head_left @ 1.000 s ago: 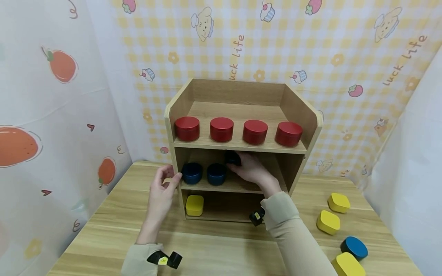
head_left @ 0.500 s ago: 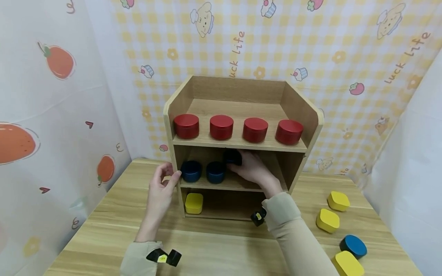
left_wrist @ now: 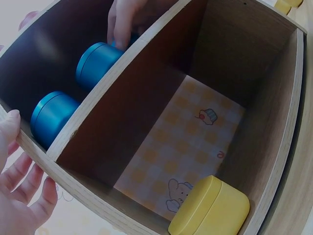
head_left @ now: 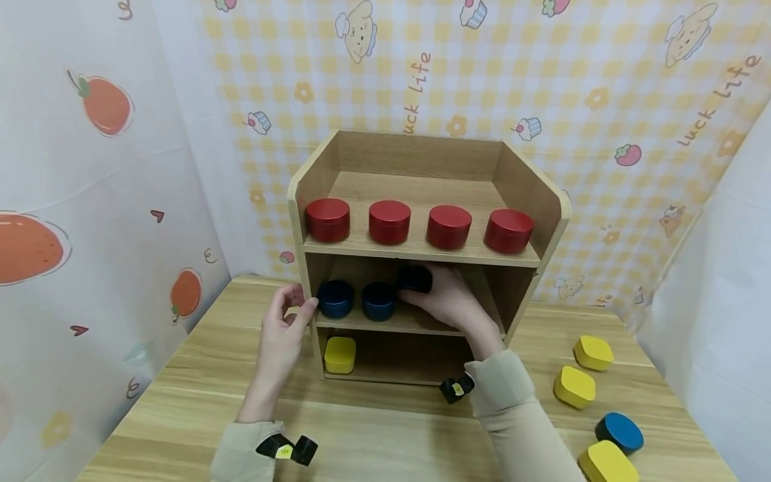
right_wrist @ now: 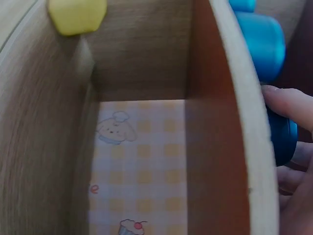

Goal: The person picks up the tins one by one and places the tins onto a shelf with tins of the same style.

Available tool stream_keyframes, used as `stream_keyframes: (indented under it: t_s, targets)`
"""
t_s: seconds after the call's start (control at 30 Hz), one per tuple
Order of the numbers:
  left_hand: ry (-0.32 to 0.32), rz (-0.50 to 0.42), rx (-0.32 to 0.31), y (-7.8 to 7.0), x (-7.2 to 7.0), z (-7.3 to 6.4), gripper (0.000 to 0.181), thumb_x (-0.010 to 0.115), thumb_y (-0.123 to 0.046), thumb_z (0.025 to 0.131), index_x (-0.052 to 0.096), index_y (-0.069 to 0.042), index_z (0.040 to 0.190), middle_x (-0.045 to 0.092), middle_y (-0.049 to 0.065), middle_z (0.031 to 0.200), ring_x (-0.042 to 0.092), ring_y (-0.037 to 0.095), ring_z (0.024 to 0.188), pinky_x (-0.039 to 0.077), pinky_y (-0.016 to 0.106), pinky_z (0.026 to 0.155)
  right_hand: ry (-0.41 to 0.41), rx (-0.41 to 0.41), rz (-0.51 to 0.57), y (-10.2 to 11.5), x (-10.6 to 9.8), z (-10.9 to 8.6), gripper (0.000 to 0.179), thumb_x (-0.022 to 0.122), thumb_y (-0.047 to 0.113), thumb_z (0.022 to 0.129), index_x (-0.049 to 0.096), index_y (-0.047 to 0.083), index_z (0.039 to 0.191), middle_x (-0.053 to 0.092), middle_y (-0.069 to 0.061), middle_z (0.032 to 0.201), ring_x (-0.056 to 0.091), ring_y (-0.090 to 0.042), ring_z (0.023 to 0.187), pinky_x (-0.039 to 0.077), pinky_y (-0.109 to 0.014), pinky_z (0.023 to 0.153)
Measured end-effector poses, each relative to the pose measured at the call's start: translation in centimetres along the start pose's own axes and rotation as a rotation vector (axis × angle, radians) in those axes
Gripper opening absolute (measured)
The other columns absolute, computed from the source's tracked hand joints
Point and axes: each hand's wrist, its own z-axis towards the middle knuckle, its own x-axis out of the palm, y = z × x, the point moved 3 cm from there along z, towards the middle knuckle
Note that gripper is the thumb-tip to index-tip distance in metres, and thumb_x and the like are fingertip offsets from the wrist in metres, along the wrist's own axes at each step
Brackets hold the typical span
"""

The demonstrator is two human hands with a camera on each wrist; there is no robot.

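Note:
My right hand grips a dark blue round tin inside the middle tier of the wooden shelf. Thumb and fingers lie on either side of this tin, which appears higher than its neighbours in the head view. Two more blue round tins, a left one and a middle one, stand near the front of that tier. At the shelf's left side panel, my left hand holds the front edge, thumb on the edge and bent fingers along the outside, as the left wrist view shows.
Several red round tins line the top tier. One yellow rounded-square tin sits at the bottom tier's left end. On the table to the right lie three yellow tins and a blue round tin. Patterned cloth hangs behind.
The tin in my right hand has moved slightly right and toward the front of the middle tier. My left hand stays at the shelf's edge.

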Motion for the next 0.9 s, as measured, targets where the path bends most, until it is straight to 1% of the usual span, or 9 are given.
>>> stream_keyframes:
  t_s: [0.1,0.17,0.43,0.67,0.9]
  targets:
    - [0.006,-0.002,0.006,0.0,0.0,0.0,0.027,0.064,-0.008,0.095,0.052,0.002,0.117,0.051,0.008,0.101,0.05,0.016,0.097,0.044,0.018,0.072,-0.014,0.015,0.021,0.1,-0.4,-1.0,0.068,0.076,0.037,0.085,0.048,0.015,0.143,0.046,-0.013,0.144,0.041,-0.035,0.131,0.033,-0.051,0.107]
    - [0.008,0.0,0.01,0.0,0.0,0.0,0.027,0.064,-0.009,0.095,0.052,0.002,0.117,0.051,0.009,0.101,0.05,0.017,0.097,0.044,0.018,0.072,-0.023,0.018,0.018,0.1,-0.6,-1.7,0.067,0.076,0.037,0.084,0.048,0.016,0.142,0.046,-0.013,0.144,0.04,-0.037,0.131,0.032,-0.054,0.107]
    - [0.003,-0.004,0.026,0.2,0.0,0.1,0.027,0.066,-0.009,0.094,0.053,0.001,0.116,0.052,0.008,0.1,0.051,0.018,0.097,0.045,0.018,0.071,-0.067,-0.037,0.014,-0.5,-0.8,-3.9,0.061,0.077,0.032,0.084,0.052,0.013,0.136,0.052,-0.015,0.136,0.048,-0.037,0.122,0.039,-0.053,0.101]
    - [-0.001,-0.002,0.025,0.1,-0.1,0.1,0.026,0.065,-0.008,0.095,0.053,0.002,0.116,0.051,0.008,0.1,0.05,0.018,0.097,0.045,0.018,0.072,-0.078,-0.043,0.003,-0.8,-0.4,-4.5,0.059,0.078,0.031,0.084,0.053,0.012,0.134,0.055,-0.015,0.13,0.052,-0.033,0.115,0.043,-0.052,0.098]
    - [0.004,0.0,0.007,0.2,-0.1,0.0,0.026,0.065,-0.01,0.095,0.052,0.0,0.115,0.051,0.007,0.101,0.05,0.018,0.098,0.045,0.018,0.073,-0.089,-0.061,-0.001,-1.0,-0.1,-4.4,0.058,0.078,0.031,0.083,0.055,0.011,0.132,0.056,-0.013,0.129,0.051,-0.033,0.115,0.043,-0.051,0.098]
